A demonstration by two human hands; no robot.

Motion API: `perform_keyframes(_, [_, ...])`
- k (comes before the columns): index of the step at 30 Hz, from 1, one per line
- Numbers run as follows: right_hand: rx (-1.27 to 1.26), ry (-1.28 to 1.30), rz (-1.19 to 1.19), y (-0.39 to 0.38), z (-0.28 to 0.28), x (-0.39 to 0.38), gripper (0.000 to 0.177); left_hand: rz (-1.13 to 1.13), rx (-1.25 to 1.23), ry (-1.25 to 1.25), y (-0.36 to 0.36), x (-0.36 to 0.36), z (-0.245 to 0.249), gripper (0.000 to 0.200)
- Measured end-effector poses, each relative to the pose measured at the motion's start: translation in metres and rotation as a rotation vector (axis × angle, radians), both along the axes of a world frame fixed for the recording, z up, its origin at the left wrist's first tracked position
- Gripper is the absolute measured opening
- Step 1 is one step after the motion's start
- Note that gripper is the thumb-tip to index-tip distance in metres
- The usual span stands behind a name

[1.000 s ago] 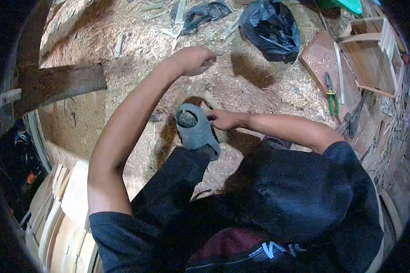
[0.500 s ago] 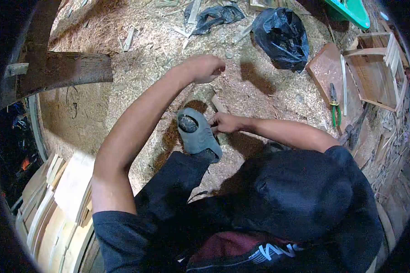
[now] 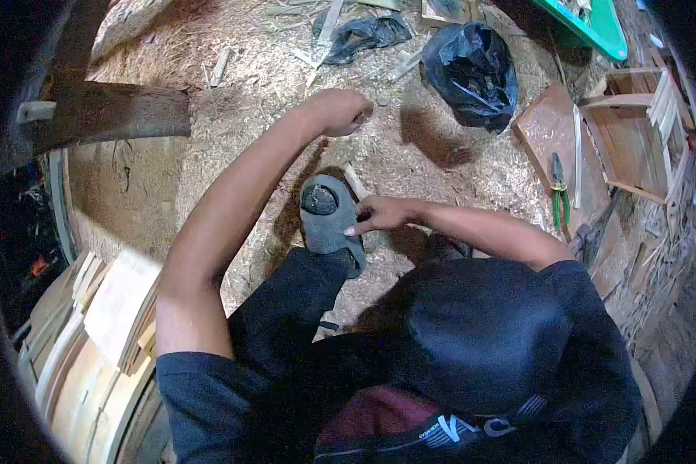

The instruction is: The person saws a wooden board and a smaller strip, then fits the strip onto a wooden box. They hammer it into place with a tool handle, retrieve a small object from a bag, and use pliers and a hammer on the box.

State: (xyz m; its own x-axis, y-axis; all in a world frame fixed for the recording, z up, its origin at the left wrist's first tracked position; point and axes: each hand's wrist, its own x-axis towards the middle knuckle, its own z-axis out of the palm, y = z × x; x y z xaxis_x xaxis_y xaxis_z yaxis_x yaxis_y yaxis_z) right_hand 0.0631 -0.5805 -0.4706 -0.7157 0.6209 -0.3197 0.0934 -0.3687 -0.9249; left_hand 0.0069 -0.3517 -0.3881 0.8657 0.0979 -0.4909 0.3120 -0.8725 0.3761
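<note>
My left hand is curled into a fist above the shavings-covered floor; whatever it may hold is hidden. Lower down, my right hand is beside a grey slip-on shoe worn on a foot. Its thumb reaches over the edge of the shoe, and the other fingers are curled out of sight. A narrow pale wood strip sticks out just past the right hand, beside the shoe's toe. I cannot make out whether the fingers grip that strip.
A black plastic bag lies ahead on the right. Green-handled pliers rest on a wooden board, near a wooden frame. Stacked wood pieces are at lower left, a dark beam at left, a green container at top right.
My left hand has shifted slightly left. The right thumb now extends onto the shoe. The shoe has turned a little, and the wood strip has moved left and tilted differently.
</note>
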Motion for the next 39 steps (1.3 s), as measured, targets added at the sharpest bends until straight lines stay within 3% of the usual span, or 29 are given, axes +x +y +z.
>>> perform_keyframes(2, [0.117,0.044,-0.11,-0.005,0.01,-0.001,0.049,0.024,0.03,0.018,-0.001,0.008,0.011,0.021])
perform_keyframes(5, [0.32,-0.017,-0.258,-0.02,-0.029,-0.018,0.045,0.026,0.053,0.043,0.001,0.015,0.019,0.021])
perform_keyframes(6, [0.272,-0.01,-0.327,-0.021,-0.025,-0.02,0.04,0.018,0.045,0.017,0.003,0.017,0.021,0.021])
perform_keyframes(9, [0.298,0.003,-0.722,0.009,-0.011,-0.014,0.045,0.037,0.057,-0.053,0.009,0.032,0.036,0.019])
perform_keyframes(12, [0.238,0.033,-0.695,0.055,0.036,0.021,0.041,0.036,0.095,-0.085,0.008,0.046,0.048,0.019])
perform_keyframes(14, [0.302,-0.003,-0.673,0.049,0.036,0.028,0.04,-0.014,0.128,-0.074,0.014,0.062,0.057,0.017])
perform_keyframes(17, [0.257,-0.134,-0.716,0.022,-0.021,0.024,0.041,0.014,0.128,-0.099,0.014,0.088,0.072,0.02])
perform_keyframes(21, [0.198,-0.169,-0.857,-0.013,-0.054,0.021,0.043,-0.048,0.148,-0.216,0.014,0.121,0.067,0.021])
perform_keyframes(23, [0.053,-0.162,-0.868,0.006,-0.033,0.036,0.045,-0.068,0.166,-0.21,0.01,0.132,0.056,0.021])
perform_keyframes(24, [0.071,-0.223,-0.836,0.011,0.015,0.05,0.05,-0.059,0.16,-0.203,0.005,0.135,0.052,0.02])
perform_keyframes(27, [0.118,-0.249,-0.844,0.03,-0.021,0.044,0.056,-0.049,0.166,-0.182,-0.008,0.141,0.062,0.019])
perform_keyframes(29, [0.084,-0.285,-0.826,0.033,0.02,0.056,0.057,-0.049,0.175,-0.149,-0.009,0.14,0.068,0.02])
perform_keyframes(32, [0.088,-0.294,-0.932,0.043,0.024,0.068,0.052,-0.013,0.156,-0.213,0.0,0.124,0.061,0.02])
perform_keyframes(34, [0.218,-0.331,-0.912,0.064,0.014,0.102,0.053,-0.038,0.172,-0.192,0.013,0.108,0.057,0.02])
perform_keyframes(36, [0.28,-0.326,-0.957,0.094,0.011,0.131,0.041,-0.077,0.231,-0.1,0.018,0.095,0.07,0.018])
perform_keyframes(37, [0.188,-0.121,-0.992,0.098,0.036,0.141,0.034,-0.069,0.234,-0.01,0.022,0.09,0.077,0.018])
perform_keyframes(39, [0.268,-0.155,-0.972,0.115,0.052,0.164,0.031,-0.057,0.244,0.165,0.03,0.087,0.089,0.017])
